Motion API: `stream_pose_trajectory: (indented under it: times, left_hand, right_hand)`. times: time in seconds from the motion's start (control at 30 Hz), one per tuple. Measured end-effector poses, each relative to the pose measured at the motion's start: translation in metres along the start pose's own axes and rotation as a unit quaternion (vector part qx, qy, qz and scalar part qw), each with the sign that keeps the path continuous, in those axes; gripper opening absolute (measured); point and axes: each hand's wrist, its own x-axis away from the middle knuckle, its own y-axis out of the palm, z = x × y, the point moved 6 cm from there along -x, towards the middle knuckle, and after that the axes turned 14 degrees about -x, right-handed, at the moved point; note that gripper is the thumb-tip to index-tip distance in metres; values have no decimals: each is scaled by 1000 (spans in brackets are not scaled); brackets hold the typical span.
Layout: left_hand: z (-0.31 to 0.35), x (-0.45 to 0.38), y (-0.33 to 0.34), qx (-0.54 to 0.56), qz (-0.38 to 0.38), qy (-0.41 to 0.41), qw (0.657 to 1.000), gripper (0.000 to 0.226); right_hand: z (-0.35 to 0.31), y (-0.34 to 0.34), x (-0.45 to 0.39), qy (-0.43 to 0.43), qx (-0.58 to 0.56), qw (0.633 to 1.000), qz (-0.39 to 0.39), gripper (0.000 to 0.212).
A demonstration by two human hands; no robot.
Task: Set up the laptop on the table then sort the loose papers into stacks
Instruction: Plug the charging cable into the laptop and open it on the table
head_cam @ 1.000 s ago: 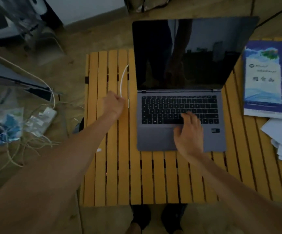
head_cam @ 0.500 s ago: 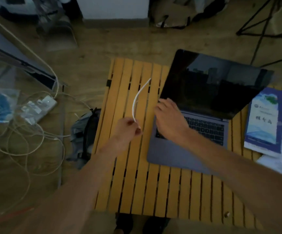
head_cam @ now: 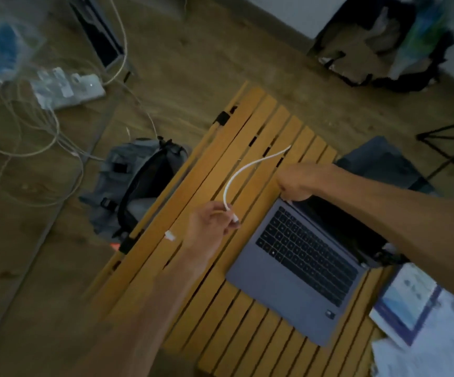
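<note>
Slatted wooden counter (head_cam: 247, 308) on wood floor (head_cam: 193, 63). Left grip (head_cam: 212, 221) pinches cable (head_cam: 242, 172); right grip (head_cam: 293, 183) clasps corner of open laptop (head_cam: 288, 276). Papers (head_cam: 424, 349) at counter's right.

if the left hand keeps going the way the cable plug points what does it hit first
Most likely the left edge of the laptop. The left hand pinches the white cable with its plug aimed toward that side, and only bare table slats show between. Height above the table is unclear.

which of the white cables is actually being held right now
The short white cable arching over the table: the left hand pinches its plug end. The other white cables lie tangled on the floor, untouched.
</note>
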Motion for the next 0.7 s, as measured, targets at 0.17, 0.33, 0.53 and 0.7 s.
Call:
stream_pose_trajectory:
  times: [0.17,0.33,0.53,0.7]
  left_hand:
    - [-8,-9,26,81,16,-5,997,10]
    - [-16,-21,40,107,35,-44,993,11]
    - [-15,-23,58,132,34,-35,990,10]
    - [-5,-18,80,79,41,-16,996,5]
  right_hand:
    - [21,14,-35,11,-21,994,-106,5]
    - [29,10,-40,-23,-55,988,-142,14]
    - [46,17,-19,-4,-148,981,-126,13]
    - [51,15,-3,2,-172,979,-112,19]
